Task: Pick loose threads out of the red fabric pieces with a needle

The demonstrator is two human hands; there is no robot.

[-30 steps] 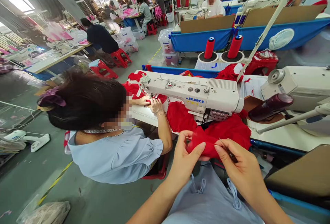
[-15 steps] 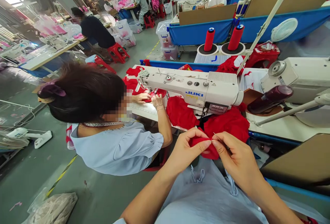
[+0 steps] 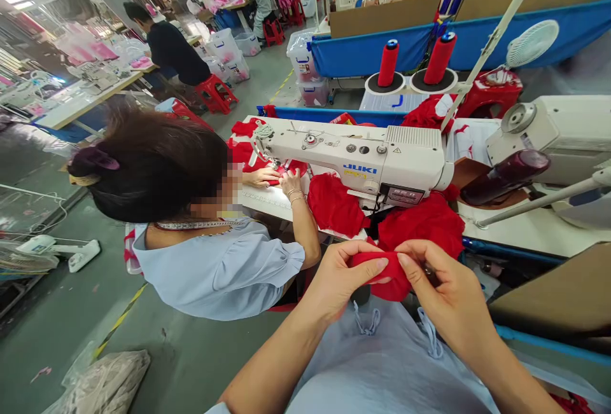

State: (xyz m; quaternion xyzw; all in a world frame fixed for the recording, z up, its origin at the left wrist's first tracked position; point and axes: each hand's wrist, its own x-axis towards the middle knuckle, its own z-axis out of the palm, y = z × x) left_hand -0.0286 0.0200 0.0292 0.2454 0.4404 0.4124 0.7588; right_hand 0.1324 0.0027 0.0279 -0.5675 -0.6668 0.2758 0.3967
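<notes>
A small red fabric piece [image 3: 389, 277] is stretched between my two hands in front of my body. My left hand [image 3: 346, 274] pinches its left side between thumb and fingers. On the upper right edge of the cloth, my right hand [image 3: 442, 280] closes thumb and forefinger. Something dark and slim shows in the right palm, mostly hidden by the curled fingers; its kind I cannot make out. Just beyond my hands lie a red fabric heap [image 3: 422, 226] and another red fabric bundle [image 3: 335, 205], both on the sewing table [image 3: 267, 201].
A co-worker in a light blue top [image 3: 219, 268] sits close at my left, hands on red cloth at a white sewing machine [image 3: 348, 153]. Red thread cones [image 3: 389, 64] stand behind it. A dark red bottle [image 3: 506, 175] and a cardboard panel [image 3: 556, 287] are at right.
My right hand has shifted slightly right and spread the red fabric wider. The thin pointed tip that stuck out by its fingers no longer shows. The view has tilted slightly.
</notes>
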